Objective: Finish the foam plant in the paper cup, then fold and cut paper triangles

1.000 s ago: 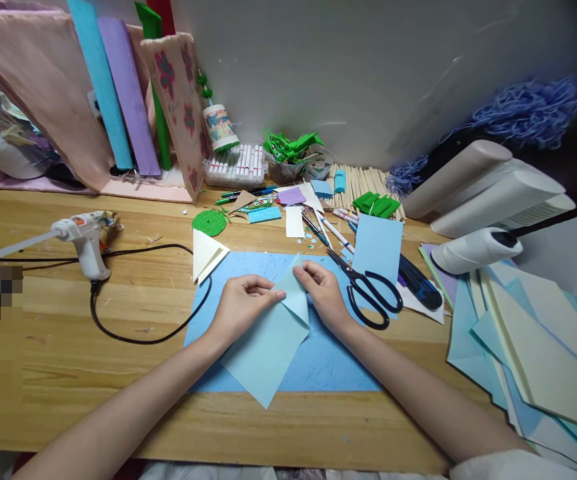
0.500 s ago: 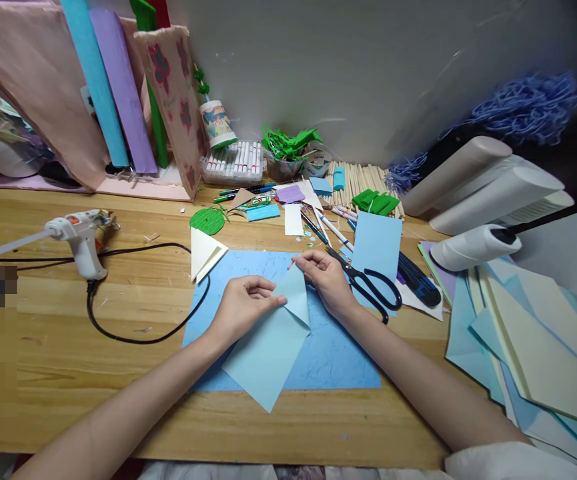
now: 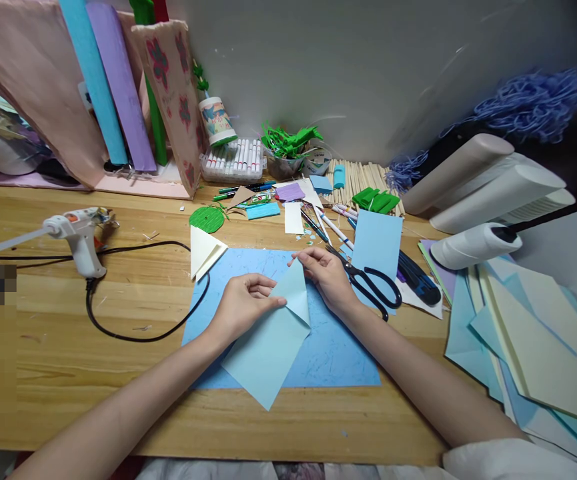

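Note:
A light blue folded paper (image 3: 268, 347) lies on a darker blue mat (image 3: 333, 360) in the middle of the wooden table (image 3: 68, 347). My left hand (image 3: 242, 308) presses on the paper's left edge, fingers curled closed against the fold. My right hand (image 3: 329, 277) pinches the paper's upper tip, fingers closed on it. Black-handled scissors (image 3: 371, 288) lie just right of my right hand. A folded cream paper (image 3: 203, 253) rests at the mat's upper left corner.
A white glue gun (image 3: 75, 233) with a black cord (image 3: 133, 333) lies at the left. Markers, green scraps and wooden sticks (image 3: 363, 180) crowd the back. A blue card (image 3: 379, 243) and stacked coloured sheets (image 3: 533, 347) lie at the right, behind them white rolls (image 3: 473, 247).
My right hand has slid up the folded flap to its upper tip. My left hand has stayed on the fold. The view has shifted slightly.

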The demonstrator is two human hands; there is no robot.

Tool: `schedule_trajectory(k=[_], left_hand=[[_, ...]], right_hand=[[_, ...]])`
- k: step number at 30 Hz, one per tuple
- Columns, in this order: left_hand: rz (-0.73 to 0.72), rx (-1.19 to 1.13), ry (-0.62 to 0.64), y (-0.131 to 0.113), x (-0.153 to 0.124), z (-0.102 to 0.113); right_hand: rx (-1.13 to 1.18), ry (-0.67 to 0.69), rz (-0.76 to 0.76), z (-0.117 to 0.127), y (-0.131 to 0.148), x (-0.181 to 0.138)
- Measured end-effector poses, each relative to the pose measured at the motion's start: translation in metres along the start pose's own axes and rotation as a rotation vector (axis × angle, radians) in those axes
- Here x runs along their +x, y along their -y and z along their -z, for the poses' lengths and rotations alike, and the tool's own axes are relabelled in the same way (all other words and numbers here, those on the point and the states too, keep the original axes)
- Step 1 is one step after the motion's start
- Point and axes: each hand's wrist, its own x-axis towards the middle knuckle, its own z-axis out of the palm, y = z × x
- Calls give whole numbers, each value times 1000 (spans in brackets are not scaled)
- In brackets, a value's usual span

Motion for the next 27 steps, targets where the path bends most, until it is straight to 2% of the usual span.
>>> schedule_trajectory(k=[10, 16, 27], left_hand=[[17, 0, -10, -4, 0, -1], [-13, 31, -48, -2, 1, 0], [-24, 111, -59, -8, -4, -1]], right_hand=[[-16, -12, 13, 0, -1, 0], [-121, 109, 0, 0, 1, -2], [-128, 104, 16, 1, -2, -3]])
